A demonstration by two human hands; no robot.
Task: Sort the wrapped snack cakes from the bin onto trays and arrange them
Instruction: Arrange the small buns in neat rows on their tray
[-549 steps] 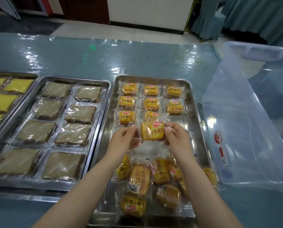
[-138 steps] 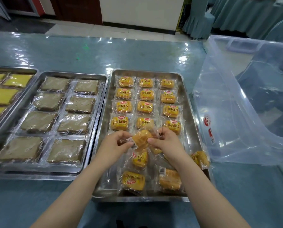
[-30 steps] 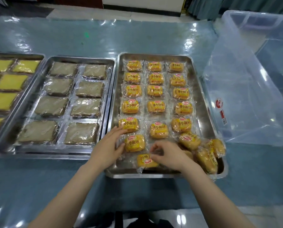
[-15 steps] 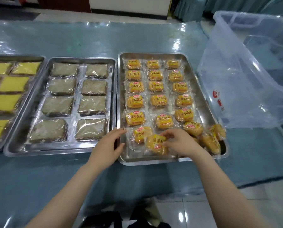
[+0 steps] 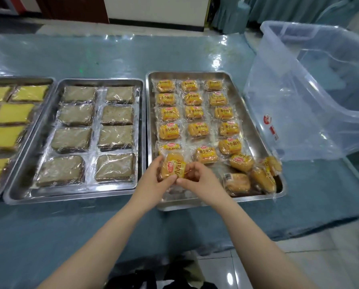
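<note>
A steel tray (image 5: 255,140) holds several yellow wrapped snack cakes (image 5: 197,129) laid in three neat columns. A loose heap of the same cakes (image 5: 250,176) lies in the tray's near right corner. Both hands hold one yellow wrapped cake (image 5: 173,165) just above the tray's near left part. My left hand (image 5: 153,180) grips its left and lower edge. My right hand (image 5: 197,177) pinches its right edge with curled fingers. The clear plastic bin (image 5: 299,97) stands to the right of the tray, tilted, with no cakes visible in it.
A second steel tray (image 5: 49,190) with several grey-brown wrapped cakes sits to the left. A third tray (image 5: 39,80) with yellow flat cakes is at the far left edge. The table has a blue cloth under clear plastic (image 5: 132,57). Its near edge lies just below the trays.
The yellow cake that my right hand touched low in the tray half a second ago is now lifted and held by both hands. My left hand has come off the tray's edge onto it.
</note>
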